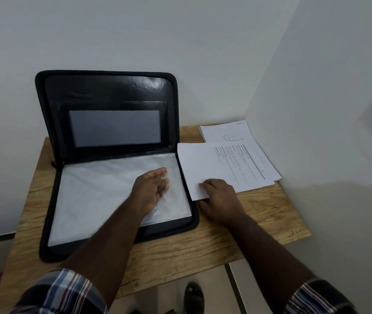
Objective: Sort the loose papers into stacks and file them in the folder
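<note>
- Folder (112, 155): black zip case, lying open on the wooden table (203, 250), left-centre. Lid propped up against the white wall (135, 30); base flat, holding clear plastic sleeves (94, 196).
- Left hand (151, 189): on the top sleeve near its right edge, fingers curled round a bit of the plastic, lifting it slightly.
- Front paper stack (221, 166): just right of the folder, on the table, its near-left corner overhanging the folder's edge. Top sheet has printed text along its right half; text too small to read.
- Right hand (219, 198): at the stack's near-left corner, fingertips bent on top of the sheet, thumb under the edge. Looks like a pinch on the top sheet.
- Rear paper stack (223, 132): farther back in the corner, partly under the front stack; top sheet shows a small line drawing.
- Hands are apart, one each side of the folder's right edge.
- Plaid sleeves (62, 291) on both forearms. Dark shoe (194, 295) on the floor below the table edge.
</note>
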